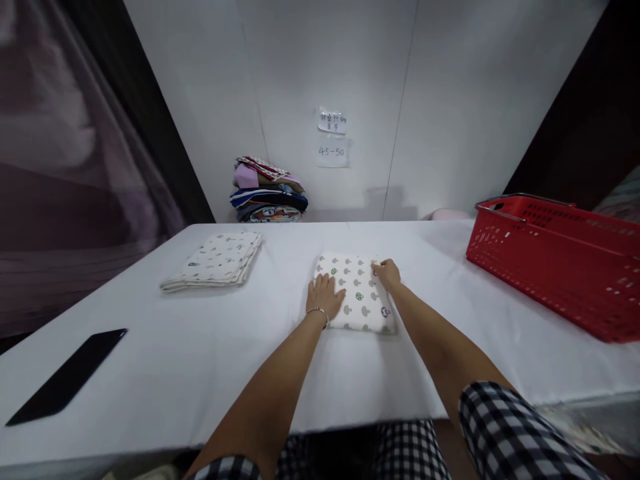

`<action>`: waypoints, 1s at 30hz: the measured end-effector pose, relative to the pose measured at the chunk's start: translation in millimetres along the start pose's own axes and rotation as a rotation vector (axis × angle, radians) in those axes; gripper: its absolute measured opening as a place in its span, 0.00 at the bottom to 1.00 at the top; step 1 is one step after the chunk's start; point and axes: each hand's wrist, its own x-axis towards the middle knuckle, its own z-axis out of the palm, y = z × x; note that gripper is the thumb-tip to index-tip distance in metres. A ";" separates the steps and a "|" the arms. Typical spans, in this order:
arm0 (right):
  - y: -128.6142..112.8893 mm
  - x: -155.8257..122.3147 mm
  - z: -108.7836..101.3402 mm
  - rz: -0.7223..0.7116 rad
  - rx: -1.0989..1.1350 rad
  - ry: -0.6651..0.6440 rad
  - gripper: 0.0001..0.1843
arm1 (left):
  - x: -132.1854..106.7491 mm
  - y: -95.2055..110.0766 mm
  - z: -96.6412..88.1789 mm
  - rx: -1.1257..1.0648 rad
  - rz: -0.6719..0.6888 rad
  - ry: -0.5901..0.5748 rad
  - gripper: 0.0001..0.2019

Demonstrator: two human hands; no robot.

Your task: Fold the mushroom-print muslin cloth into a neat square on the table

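Note:
A white cloth [356, 293] folded into a compact rectangle lies on the table in front of me. It is printed with grey mushroom-like shapes, a few of them in green or purple outline. My left hand [325, 297], with a bracelet at the wrist, rests flat on the cloth's left side, fingers spread. At the far right corner, my right hand [387, 273] has its thumb and fingers closed on the cloth's edge; the fingertips are partly hidden. To the left lies another folded white cloth [215, 260] with small dark prints, its layers showing at the front edge.
The table [210, 373] has a white cover. A red plastic basket [555, 267] with a metal handle stands at the right. Several folded fabrics [270, 190] are piled at the back by the wall. A flat black object [67, 377] lies at the left front. Paper notes [333, 152] hang on the wall.

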 end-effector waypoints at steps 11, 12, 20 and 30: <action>6.4 9.0 7.2 -0.002 -0.001 0.019 0.13 | -1.3 0.5 -1.5 0.006 0.010 0.000 0.29; 7.4 9.7 7.6 0.003 -0.005 0.014 0.13 | -1.5 0.5 -1.9 0.008 0.011 -0.002 0.29; 9.1 13.9 4.7 0.024 -0.032 -0.037 0.13 | -1.4 -1.3 0.7 0.025 0.019 0.000 0.30; 11.9 -1.8 -2.0 -0.025 -0.008 -0.098 0.24 | -2.3 -0.6 -2.3 0.005 0.018 0.004 0.30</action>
